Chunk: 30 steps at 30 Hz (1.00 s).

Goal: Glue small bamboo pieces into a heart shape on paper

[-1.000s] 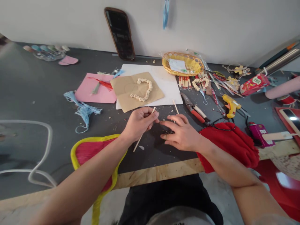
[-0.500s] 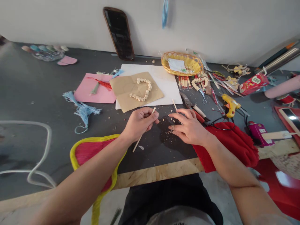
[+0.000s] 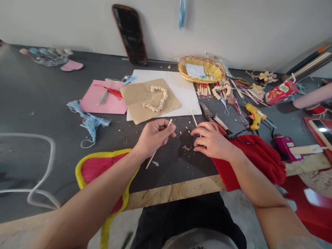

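Observation:
My left hand (image 3: 157,135) pinches a thin pale wooden stick (image 3: 151,161) between thumb and fingers, its lower end slanting down toward the table's front. Another thin stick (image 3: 193,117) lies under my right hand (image 3: 209,140), whose fingers are apart and bent over it; whether they touch it I cannot tell. Small cut bits (image 3: 187,128) and crumbs are scattered between my hands. Beyond them, brown paper (image 3: 135,103) carries an incomplete heart outline (image 3: 164,98) of small pale pieces. Pliers-like cutters (image 3: 207,112) with red handles lie beside my right hand.
A white board (image 3: 188,100) lies under the paper. Behind stand a yellow basket (image 3: 220,71) and a leaning phone (image 3: 129,34). To the right are a yellow glue gun (image 3: 255,117) and red cloth (image 3: 256,162); to the left, blue tassels (image 3: 90,124) and pink paper (image 3: 88,98).
My right hand has shifted slightly right, and its fingers have drawn in over the lying stick. My left hand keeps its hold almost unmoved. The view has shifted slightly.

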Motion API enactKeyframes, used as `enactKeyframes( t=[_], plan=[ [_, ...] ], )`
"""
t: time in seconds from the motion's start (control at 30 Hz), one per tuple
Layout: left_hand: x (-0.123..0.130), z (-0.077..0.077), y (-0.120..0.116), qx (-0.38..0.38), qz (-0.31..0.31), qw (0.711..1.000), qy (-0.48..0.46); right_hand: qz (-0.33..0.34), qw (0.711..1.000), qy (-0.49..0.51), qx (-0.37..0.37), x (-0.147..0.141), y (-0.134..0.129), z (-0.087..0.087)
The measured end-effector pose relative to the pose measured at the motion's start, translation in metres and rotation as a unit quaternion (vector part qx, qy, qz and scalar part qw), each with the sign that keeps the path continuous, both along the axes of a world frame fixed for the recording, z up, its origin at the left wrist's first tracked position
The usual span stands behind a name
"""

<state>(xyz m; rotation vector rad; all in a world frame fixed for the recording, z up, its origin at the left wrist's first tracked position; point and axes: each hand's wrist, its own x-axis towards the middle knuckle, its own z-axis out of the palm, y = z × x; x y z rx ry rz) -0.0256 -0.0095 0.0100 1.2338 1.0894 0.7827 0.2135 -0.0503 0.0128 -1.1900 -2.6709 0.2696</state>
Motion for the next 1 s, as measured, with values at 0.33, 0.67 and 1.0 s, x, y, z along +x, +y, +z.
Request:
enactKeyframes(
  t=[0.33, 0.67, 1.0],
  plan=[
    [0.002, 0.001, 0.000, 0.006, 0.003, 1.000, 0.000, -0.014, 0.999, 0.035, 0.017, -0.018, -0.003, -0.013],
    [0.001, 0.001, 0.000, 0.007, 0.002, 1.000, 0.005, -0.042, 0.997, 0.068, 0.014, -0.029, -0.006, -0.020],
    [0.001, 0.000, 0.000, 0.011, 0.003, 1.000, -0.004, -0.038, 0.996, 0.036, 0.068, -0.034, -0.005, -0.023]
  ],
)
